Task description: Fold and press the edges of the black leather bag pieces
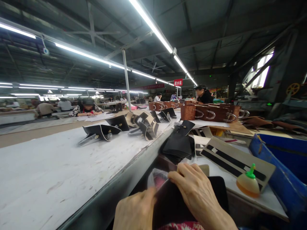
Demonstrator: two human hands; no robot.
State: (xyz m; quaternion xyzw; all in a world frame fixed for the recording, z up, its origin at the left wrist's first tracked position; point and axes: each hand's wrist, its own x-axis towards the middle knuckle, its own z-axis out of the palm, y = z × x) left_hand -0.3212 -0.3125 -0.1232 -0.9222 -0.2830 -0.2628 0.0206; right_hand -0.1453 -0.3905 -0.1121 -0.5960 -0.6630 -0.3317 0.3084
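Observation:
Low in the head view, my right hand (pixel 196 188) is closed over the upper edge of a black leather-like panel (pixel 168 206). My left hand (pixel 134 210), partly smeared by motion, is curled at the same panel's left edge. Its fingertips are hidden. Just beyond the panel, a clear plastic bag (pixel 155 177) shows something red inside. Past my right hand lies a stack of black pieces (pixel 178 145). To its right is a beige panel with black strips (pixel 235 159), and a squeeze bottle with a green nozzle (pixel 248 183) rests by its near edge.
A long white-covered table (pixel 72 172) runs away on the left, bearing several folded black bag pieces (pixel 102 131). Brown bags with handles (pixel 211 111) stand farther back. A blue bin (pixel 275 169) borders the right side. A person in dark clothes (pixel 206 95) is behind the brown bags.

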